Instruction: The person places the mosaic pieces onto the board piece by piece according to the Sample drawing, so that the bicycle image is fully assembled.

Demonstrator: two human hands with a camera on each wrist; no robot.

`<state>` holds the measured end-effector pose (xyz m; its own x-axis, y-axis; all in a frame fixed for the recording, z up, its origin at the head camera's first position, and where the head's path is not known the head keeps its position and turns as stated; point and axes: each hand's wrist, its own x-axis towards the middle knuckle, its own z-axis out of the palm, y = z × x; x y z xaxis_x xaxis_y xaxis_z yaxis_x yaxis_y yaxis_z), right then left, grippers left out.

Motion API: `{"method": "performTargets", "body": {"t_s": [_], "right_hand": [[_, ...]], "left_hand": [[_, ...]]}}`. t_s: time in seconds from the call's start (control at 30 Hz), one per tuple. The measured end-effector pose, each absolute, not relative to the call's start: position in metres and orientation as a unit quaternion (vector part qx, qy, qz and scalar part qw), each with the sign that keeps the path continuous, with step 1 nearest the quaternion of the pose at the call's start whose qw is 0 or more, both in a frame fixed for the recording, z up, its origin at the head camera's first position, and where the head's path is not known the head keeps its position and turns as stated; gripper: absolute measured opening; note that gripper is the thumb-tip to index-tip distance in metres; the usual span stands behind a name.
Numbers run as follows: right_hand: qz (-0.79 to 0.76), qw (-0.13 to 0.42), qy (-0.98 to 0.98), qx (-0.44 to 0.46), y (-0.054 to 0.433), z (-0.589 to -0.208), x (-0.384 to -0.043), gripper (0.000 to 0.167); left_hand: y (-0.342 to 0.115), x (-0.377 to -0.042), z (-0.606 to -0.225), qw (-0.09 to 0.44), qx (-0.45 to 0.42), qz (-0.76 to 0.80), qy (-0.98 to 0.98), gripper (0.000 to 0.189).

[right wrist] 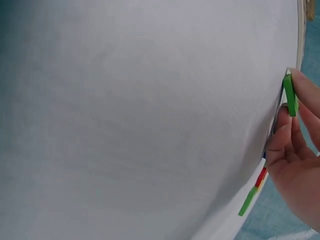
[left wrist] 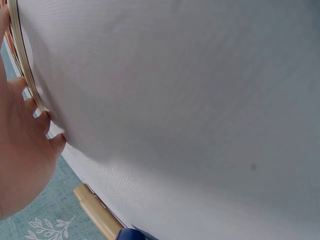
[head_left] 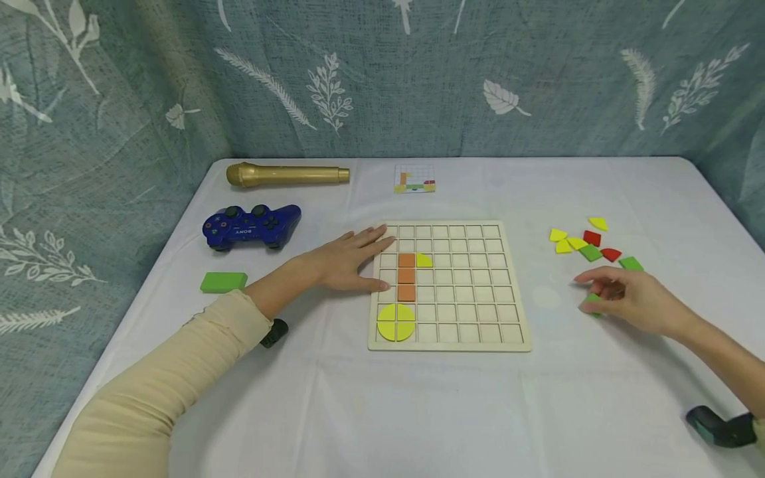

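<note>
Pinching a small green tile (head_left: pixel 593 303) in the right grip (head_left: pixel 636 302), right of center in the head view, just below the loose coloured tiles (head_left: pixel 592 238). Not managing to tell from here if clear of the cloth-covered desk (head_left: pixel 448 411) or touching. Likely feeling super light and stiff, probably painted wood or plastic, so not bending or needing much squeeze. Showing decent thickness in the right wrist view, so probably not snapping either, though maybe slipping a bit on those smooth-looking faces. Imo, best pinching by two opposite edges and leaving the bottom face free. Meanwhile resting the left grip (head_left: pixel 349 261), spread and grasping nothing, on the left edge of the grid board (head_left: pixel 448 347), around mid-frame.
</note>
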<state>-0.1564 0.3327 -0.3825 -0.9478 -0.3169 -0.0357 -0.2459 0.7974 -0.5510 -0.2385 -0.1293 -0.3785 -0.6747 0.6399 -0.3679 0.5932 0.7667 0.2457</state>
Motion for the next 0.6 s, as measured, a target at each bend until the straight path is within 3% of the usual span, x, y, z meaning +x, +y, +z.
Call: {"method": "performTargets", "body": {"t_s": [0.3, 0.6], "right_hand": [[-0.260, 0.098, 0.955, -0.106, 0.332, -0.372, -0.165, 0.027], [-0.382, 0.214, 0.899, -0.010, 0.315, -0.365, -0.173, 0.055]], "left_hand": [[-0.130, -0.239, -0.378, 0.220, 0.340, 0.056, 0.913, 0.091], [-0.131, -0.239, -0.380, 0.219, 0.342, 0.057, 0.912, 0.091]]}}
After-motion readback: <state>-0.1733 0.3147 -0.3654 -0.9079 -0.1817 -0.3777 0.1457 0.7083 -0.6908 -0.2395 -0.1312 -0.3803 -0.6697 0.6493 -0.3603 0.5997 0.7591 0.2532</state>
